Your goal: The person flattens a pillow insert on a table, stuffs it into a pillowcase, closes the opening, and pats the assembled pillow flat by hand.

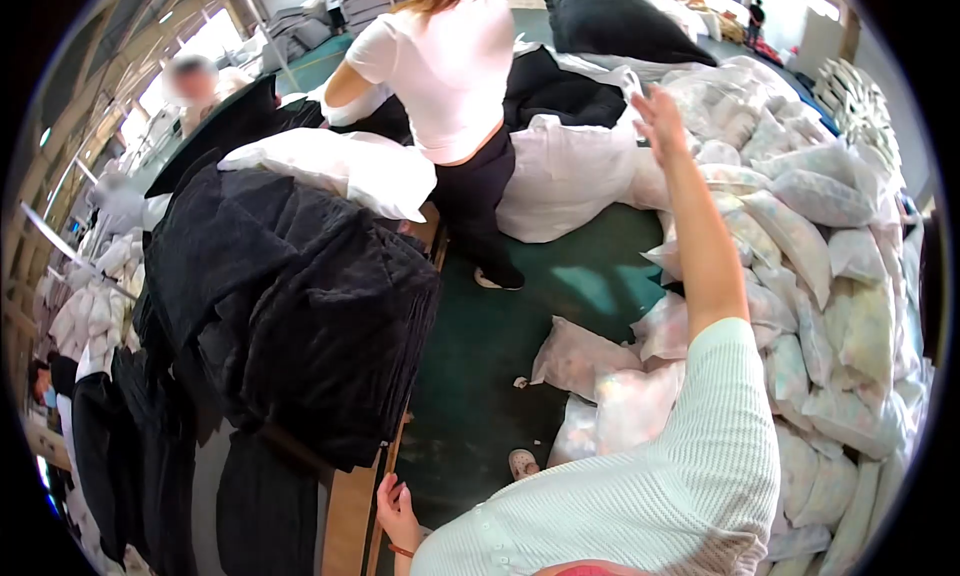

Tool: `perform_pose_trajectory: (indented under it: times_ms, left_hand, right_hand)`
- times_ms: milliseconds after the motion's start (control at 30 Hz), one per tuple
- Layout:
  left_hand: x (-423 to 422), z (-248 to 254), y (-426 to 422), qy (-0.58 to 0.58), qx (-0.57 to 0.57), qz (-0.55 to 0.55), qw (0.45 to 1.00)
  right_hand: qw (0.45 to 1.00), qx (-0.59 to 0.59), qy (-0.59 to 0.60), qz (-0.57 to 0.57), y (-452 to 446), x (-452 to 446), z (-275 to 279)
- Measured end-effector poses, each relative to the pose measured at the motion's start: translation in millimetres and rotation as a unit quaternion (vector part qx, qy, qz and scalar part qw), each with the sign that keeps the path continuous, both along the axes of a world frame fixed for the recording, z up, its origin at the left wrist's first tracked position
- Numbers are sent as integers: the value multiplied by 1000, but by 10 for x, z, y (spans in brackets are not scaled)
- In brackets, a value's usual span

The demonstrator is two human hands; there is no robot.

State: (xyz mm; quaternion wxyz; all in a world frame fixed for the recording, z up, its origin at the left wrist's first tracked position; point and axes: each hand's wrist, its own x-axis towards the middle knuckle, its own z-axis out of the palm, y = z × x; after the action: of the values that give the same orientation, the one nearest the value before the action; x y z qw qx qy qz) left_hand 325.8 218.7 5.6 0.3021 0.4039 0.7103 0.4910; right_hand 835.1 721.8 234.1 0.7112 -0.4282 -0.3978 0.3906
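Observation:
My right arm is stretched far forward, and my right hand (660, 126) is raised with its fingers apart, holding nothing. It appears in front of the edge of a pile of stuffed white bags (790, 196); whether it touches any of them I cannot tell. Low in the view, my left hand (398, 516) hangs beside the wooden table edge (352, 506), fingers loosely bent and apart, with nothing seen in it. Just beyond it lies a tall stack of folded black fabric (290, 306). A white pillow (340, 166) rests on the far end of that stack.
A person in a white top (440, 76) stands ahead beside the table, back turned. Stuffed bags (585, 356) lie on the green floor (470, 396) near my feet. A large white sack (565, 176) and a black cushion (620, 26) are farther off. Another person (200, 96) is at the left.

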Motion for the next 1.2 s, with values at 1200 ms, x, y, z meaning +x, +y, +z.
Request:
perform_pose_trajectory:
  times_ms: [1200]
  left_hand:
    - [-3482, -245, -2975, 193, -49, 301, 932]
  right_hand:
    - [696, -258, -266, 615, -5276, -5519, -3439]
